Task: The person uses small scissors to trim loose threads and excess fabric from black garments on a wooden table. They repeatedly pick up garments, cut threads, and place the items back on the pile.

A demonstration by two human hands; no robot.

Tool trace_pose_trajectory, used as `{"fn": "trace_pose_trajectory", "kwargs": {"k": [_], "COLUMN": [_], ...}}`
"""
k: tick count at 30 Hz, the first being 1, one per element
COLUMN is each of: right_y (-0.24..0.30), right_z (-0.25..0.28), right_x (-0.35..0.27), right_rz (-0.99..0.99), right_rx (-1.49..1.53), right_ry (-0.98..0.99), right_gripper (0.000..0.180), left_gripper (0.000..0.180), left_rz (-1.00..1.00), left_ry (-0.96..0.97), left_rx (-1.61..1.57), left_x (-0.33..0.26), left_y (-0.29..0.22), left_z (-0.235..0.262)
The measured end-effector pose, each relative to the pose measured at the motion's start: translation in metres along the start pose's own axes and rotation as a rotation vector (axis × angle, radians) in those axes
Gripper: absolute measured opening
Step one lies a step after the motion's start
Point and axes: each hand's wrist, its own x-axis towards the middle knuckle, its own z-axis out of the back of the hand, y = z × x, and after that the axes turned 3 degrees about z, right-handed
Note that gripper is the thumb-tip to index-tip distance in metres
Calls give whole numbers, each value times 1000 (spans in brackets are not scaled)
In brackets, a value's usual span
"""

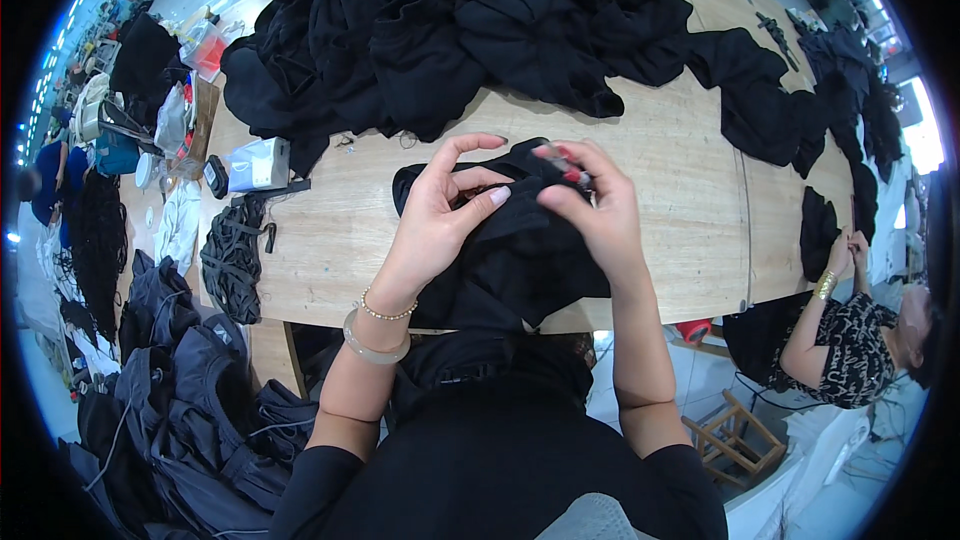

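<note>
A black garment [520, 270] lies bunched at the table's near edge, in front of my body. At its upper left, my left hand [445, 202] pinches a fold of the cloth between thumb and fingers, with the index finger arched above. My right hand [600, 202] is closed around a small red tool [570, 168], which looks like thread snips but is smeared by motion. The tool is right beside the raised part of the fabric. Its blades cannot be made out.
A large heap of black garments [470, 30] covers the far side of the wooden table [680, 200]. Left are a clear plastic box [258, 165] and a bundle of dark straps [232, 260]. Dark clothes [200, 410] pile at lower left. A co-worker [850, 340] sits at right near a wooden stool [738, 438].
</note>
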Motion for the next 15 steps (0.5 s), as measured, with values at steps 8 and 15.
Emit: {"fn": "trace_pose_trajectory", "kwargs": {"k": [8, 15], "right_y": [-26, -33], "right_z": [0, 22], "right_x": [16, 3], "right_rz": [-280, -97], "right_rx": [190, 2], "right_ry": [-262, -199], "right_gripper": [17, 20], "left_gripper": [50, 49], "left_rz": [-31, 25], "left_ry": [-20, -31], "left_rx": [91, -5], "left_x": [0, -1], "left_y": [-1, -4], "left_z": [1, 8]}}
